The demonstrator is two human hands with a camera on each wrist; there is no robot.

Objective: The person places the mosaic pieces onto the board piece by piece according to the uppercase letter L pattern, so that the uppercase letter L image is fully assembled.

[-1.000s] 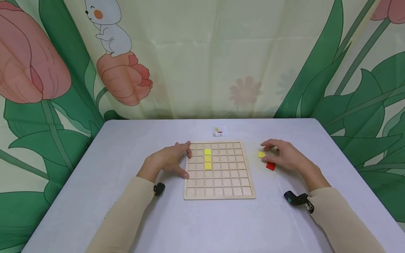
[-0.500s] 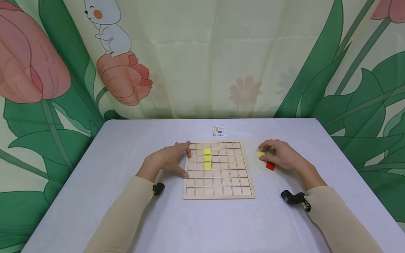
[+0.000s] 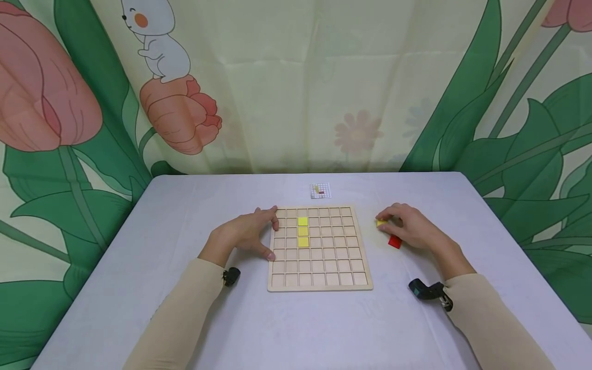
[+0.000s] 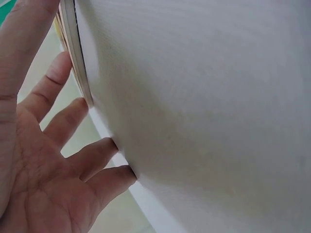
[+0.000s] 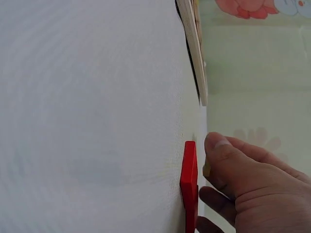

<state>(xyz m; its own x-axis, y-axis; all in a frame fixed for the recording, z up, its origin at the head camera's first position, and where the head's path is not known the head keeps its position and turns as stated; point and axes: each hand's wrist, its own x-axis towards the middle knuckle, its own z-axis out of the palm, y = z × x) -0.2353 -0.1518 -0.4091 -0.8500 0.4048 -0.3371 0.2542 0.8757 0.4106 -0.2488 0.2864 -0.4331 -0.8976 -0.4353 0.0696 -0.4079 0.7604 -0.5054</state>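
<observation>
A wooden grid board (image 3: 330, 267) lies on the table, with three yellow square tiles (image 3: 302, 232) lined up in one column of its cells. My left hand (image 3: 245, 231) rests against the board's left side, thumb and fingers spread along the edge; the left wrist view shows the fingertips at the board's side (image 4: 77, 58). Right of the board, my right hand (image 3: 410, 226) pinches a yellow tile (image 3: 380, 223) between thumb and fingers, mostly hidden in the right wrist view. A red tile (image 3: 394, 241) lies on the cloth just below that hand.
Behind the board lies a small card (image 3: 320, 190) printed with a grid and coloured squares. A white cloth (image 3: 324, 329) covers the table. A patterned curtain (image 3: 287, 103) hangs beyond the far edge. Dark wrist cameras (image 3: 425, 289) sit at both cuffs.
The right hand has moved slightly left and its thumb and fingers have closed on the yellow tile, covering more of it. My left hand stays at the board's edge.
</observation>
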